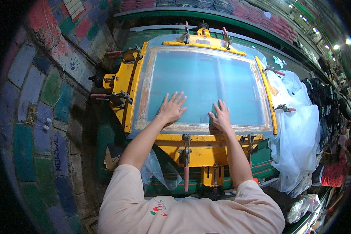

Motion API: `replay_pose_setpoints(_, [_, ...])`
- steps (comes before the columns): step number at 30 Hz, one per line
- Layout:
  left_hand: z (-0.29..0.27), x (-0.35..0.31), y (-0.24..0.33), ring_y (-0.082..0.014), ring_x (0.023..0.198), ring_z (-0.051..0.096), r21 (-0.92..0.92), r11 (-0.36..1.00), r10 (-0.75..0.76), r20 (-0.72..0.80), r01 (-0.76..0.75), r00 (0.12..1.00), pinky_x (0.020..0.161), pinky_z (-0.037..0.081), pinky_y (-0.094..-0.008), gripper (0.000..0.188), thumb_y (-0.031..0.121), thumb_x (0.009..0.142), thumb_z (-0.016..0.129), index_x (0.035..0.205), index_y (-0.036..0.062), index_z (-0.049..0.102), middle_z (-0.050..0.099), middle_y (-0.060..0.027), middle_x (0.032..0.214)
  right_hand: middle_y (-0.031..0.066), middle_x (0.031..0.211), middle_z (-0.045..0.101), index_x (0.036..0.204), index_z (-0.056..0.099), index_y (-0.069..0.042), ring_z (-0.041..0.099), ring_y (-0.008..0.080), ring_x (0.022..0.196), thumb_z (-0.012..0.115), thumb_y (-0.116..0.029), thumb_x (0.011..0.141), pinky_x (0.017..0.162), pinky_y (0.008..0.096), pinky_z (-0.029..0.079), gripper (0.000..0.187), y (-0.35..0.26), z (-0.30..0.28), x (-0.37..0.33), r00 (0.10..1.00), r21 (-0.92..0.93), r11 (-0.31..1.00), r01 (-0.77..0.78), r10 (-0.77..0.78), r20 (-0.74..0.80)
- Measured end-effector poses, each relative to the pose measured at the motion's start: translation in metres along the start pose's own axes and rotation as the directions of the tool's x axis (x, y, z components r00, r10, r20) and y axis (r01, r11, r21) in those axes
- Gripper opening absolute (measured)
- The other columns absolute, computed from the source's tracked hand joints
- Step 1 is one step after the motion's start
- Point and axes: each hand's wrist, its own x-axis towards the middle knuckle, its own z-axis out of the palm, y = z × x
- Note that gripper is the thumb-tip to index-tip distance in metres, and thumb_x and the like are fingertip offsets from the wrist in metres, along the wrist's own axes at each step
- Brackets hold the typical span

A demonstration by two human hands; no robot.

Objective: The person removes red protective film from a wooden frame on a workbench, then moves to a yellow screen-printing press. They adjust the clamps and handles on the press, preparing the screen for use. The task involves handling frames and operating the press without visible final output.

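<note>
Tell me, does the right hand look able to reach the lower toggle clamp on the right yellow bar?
Probably yes: the right hand holds nothing, and only the flat framed screen and right yellow bar seem to separate it from the lower toggle clamp.

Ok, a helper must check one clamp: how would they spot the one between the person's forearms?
Find the blue panel edged by yellow bars. On the near bar, between left forearm and right forearm, sits a metal clamp. Its red handle points toward the shirt; the bar's other clamp sits outside the right forearm.
</note>
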Motion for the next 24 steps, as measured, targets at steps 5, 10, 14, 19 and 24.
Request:
replay_pose_setpoints(5, [-0.004,-0.026,-0.007,-0.0300,0.154,0.009,-0.020,0.992,-0.127,0.006,0.127,0.992,0.124,0.006,-0.0562,0.061,0.048,0.106,0.031,0.159,0.0199,0.024,0.011,-0.0037,0.168,0.0147,0.164,0.022,0.155,0.035,-0.013,0.018,0.0382,0.151,0.043,-0.053,0.100,0.118,0.0651,0.015,0.069,0.004,0.004,0.041,0.993,-0.183,0.978,-0.104,0.112,0.031])
replay_pose_setpoints(10, [-0.006,-0.041,-0.003,-0.0308,0.154,0.009,-0.049,0.986,-0.158,0.018,0.159,0.987,0.123,0.006,-0.0562,0.058,0.045,0.106,0.034,0.159,0.0212,0.026,0.011,-0.0038,0.168,0.0125,0.167,0.015,0.159,0.026,-0.014,0.011,0.0381,0.153,0.031,-0.058,0.101,0.120,0.0619,0.008,0.073,-0.009,0.008,0.049,0.987,-0.238,0.964,-0.117,0.140,0.082])
replay_pose_setpoints(14, [-0.001,-0.056,0.000,-0.0321,0.154,0.008,-0.018,0.993,-0.116,0.037,0.116,0.993,0.123,0.004,-0.0563,0.060,0.045,0.106,0.034,0.160,0.0210,0.024,0.008,-0.0033,0.168,0.0118,0.168,0.011,0.160,0.021,-0.013,0.007,0.0376,0.154,0.027,-0.060,0.101,0.122,0.0588,0.005,0.075,-0.029,0.018,0.037,0.989,-0.265,0.964,-0.008,0.048,0.142])
replay_pose_setpoints(19, [-0.001,-0.080,-0.005,-0.0305,0.150,0.023,-0.334,0.942,0.077,0.084,-0.045,0.993,0.122,0.013,-0.0532,0.047,0.028,0.105,0.043,0.151,0.0157,0.044,0.031,-0.0082,0.161,0.0087,0.167,0.012,0.159,0.024,-0.016,0.005,0.0337,0.154,0.028,-0.054,0.105,0.123,0.0568,0.001,0.066,-0.076,0.030,0.010,0.902,-0.098,0.936,0.338,-0.292,0.316])
replay_pose_setpoints(24, [-0.014,-0.143,-0.021,-0.0237,0.113,0.063,-0.896,0.430,-0.113,0.068,0.111,0.991,0.099,0.050,-0.0394,0.031,0.009,0.101,0.051,0.129,0.0020,0.063,0.068,-0.0115,0.121,0.0059,0.137,0.063,0.132,0.066,-0.014,0.052,0.0234,0.133,0.060,-0.029,0.101,0.115,0.0434,0.035,0.035,-0.083,0.021,-0.004,0.702,0.753,0.641,-0.152,-0.466,0.539])
